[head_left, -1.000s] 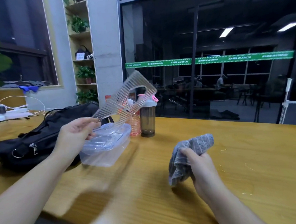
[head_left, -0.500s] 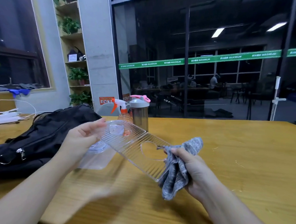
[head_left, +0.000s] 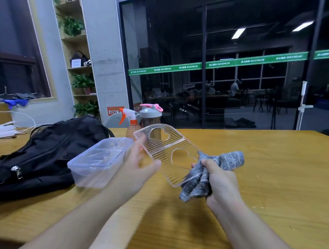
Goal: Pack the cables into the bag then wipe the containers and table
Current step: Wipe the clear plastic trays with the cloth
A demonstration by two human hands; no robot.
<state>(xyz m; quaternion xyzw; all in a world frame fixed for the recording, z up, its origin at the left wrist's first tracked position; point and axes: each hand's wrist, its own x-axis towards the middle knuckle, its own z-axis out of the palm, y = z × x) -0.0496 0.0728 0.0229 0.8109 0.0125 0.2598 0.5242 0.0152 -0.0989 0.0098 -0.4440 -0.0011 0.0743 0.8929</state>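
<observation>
**Ribbed tray held above the table, cloth at its near edge**

Both forearms enter from the bottom edge, cut off below the elbows. The right hand (head_left: pixel 220 178), at about 5 o'clock from frame centre, is curled tightly round a bunched grey cloth (head_left: pixel 208 171), whose folds touch the near right edge of the clear ribbed tray (head_left: pixel 170 152). The left hand (head_left: pixel 137 168) grips the tray's left edge; its fingers are motion-blurred and seen partly through the plastic, so their exact placement is hard to make out. The tray is tilted, off the surface, with two cut-out holes.

At 9 o'clock a clear container (head_left: pixel 99 164) rests on the wooden table (head_left: pixel 273 176), a ribbed insert dimly visible inside it. Touching its left side lies the black bag (head_left: pixel 40 156), cut off by the left edge; its contents are hidden. Behind the tray, at 12 o'clock, stand a spray bottle (head_left: pixel 132 123) and a shaker bottle (head_left: pixel 151 115), both partly masked by the tray. White cables (head_left: pixel 9 128) lie at far left.

Beyond the table: shelves with plants (head_left: pixel 77 53), a concrete pillar (head_left: pixel 106 52), and a dark glass wall (head_left: pixel 232 66) with a green stripe; the figures behind it are indistinct.
</observation>
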